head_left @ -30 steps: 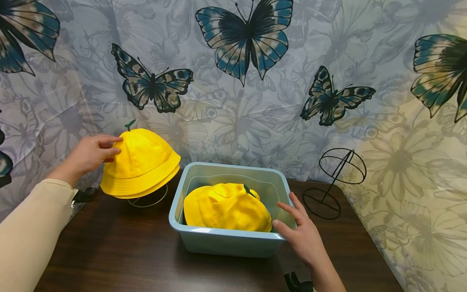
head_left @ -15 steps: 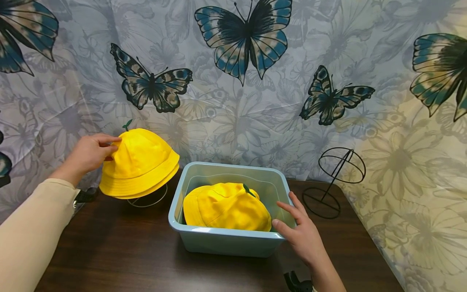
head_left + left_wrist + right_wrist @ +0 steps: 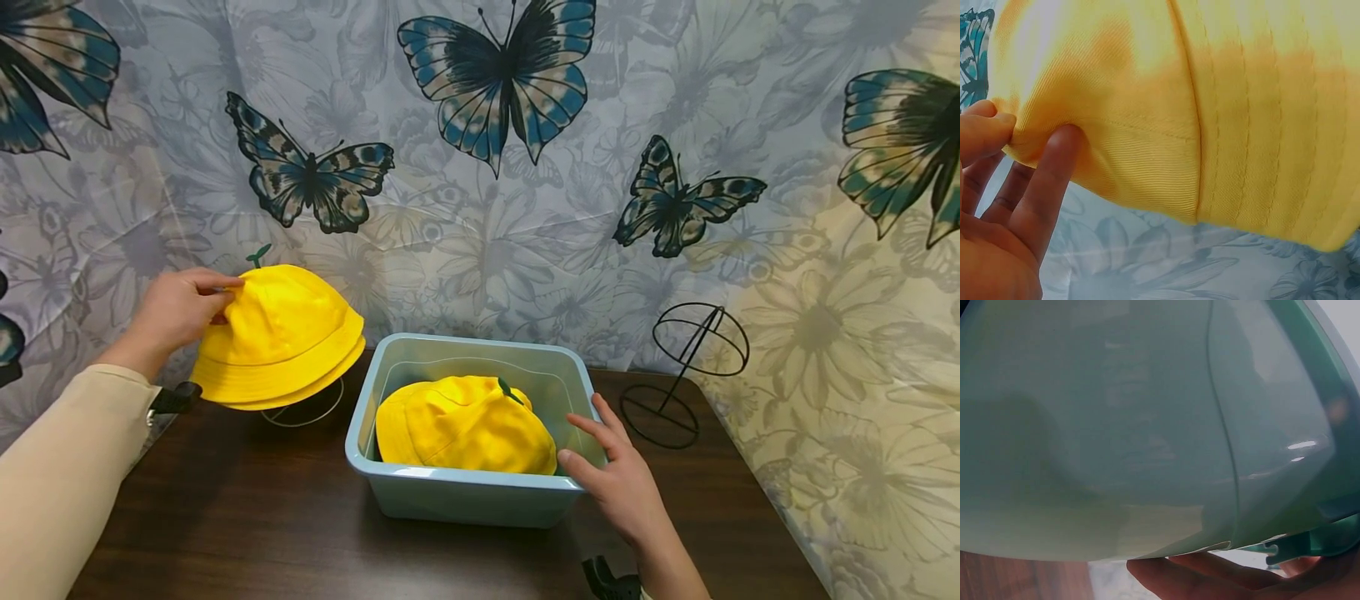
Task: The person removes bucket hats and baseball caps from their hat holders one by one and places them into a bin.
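In the head view, a yellow bucket hat [image 3: 288, 333] with a green sprout on top sits tilted over a wire stand [image 3: 303, 410] at the left; a second brim shows beneath its brim. My left hand [image 3: 176, 315] pinches the hat's crown near the top; the left wrist view shows thumb and fingers [image 3: 1054, 162] on the yellow cloth [image 3: 1135, 125]. My right hand [image 3: 618, 475] rests on the right rim of a light blue bin [image 3: 480, 500], fingers spread. Another yellow hat [image 3: 465, 425] lies crumpled inside the bin, its green sprout at the top.
A bare black wire stand [image 3: 671, 379] stands at the back right of the dark wooden table [image 3: 247, 517]. Behind the table hangs a cloth [image 3: 487, 267] printed with butterflies and flowers.
The pinched hat has shifted slightly left, its left brim and sprout moving with my left hand. My right hand and the bin look unchanged, apart from a slight view shift.
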Demonstrator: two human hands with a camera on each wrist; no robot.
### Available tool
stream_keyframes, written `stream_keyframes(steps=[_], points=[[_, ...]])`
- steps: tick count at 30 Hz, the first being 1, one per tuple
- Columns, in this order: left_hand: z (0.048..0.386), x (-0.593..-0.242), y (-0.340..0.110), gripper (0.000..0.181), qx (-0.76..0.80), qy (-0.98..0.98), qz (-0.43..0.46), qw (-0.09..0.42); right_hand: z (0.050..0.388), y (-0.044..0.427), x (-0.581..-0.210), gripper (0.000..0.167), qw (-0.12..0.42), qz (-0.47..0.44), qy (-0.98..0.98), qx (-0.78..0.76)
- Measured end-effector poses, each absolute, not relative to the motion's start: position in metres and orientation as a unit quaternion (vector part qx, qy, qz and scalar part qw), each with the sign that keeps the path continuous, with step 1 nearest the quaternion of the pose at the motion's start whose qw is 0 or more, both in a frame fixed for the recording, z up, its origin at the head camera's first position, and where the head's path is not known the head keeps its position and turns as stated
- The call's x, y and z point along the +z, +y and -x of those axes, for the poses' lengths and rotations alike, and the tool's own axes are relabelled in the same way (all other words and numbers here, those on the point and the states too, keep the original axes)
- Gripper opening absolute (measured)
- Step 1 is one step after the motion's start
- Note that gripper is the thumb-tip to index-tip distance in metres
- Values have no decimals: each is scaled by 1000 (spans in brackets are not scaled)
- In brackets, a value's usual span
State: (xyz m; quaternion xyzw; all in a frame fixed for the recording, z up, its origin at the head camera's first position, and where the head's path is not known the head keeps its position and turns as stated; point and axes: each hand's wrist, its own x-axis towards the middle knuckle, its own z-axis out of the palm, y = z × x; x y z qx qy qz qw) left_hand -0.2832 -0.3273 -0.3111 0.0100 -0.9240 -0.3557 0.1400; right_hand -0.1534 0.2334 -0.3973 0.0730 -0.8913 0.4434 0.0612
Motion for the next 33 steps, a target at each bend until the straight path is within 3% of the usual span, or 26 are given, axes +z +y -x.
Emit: stream_keyframes(steps=[9, 33], points=[[280, -298, -326, 32, -348, -921, 0, 176, 153, 233, -398, 51, 65, -71, -892, 442], [269, -268, -327, 39, -358, -910, -37, 203, 153, 233, -398, 51, 63, -74, -889, 448]])
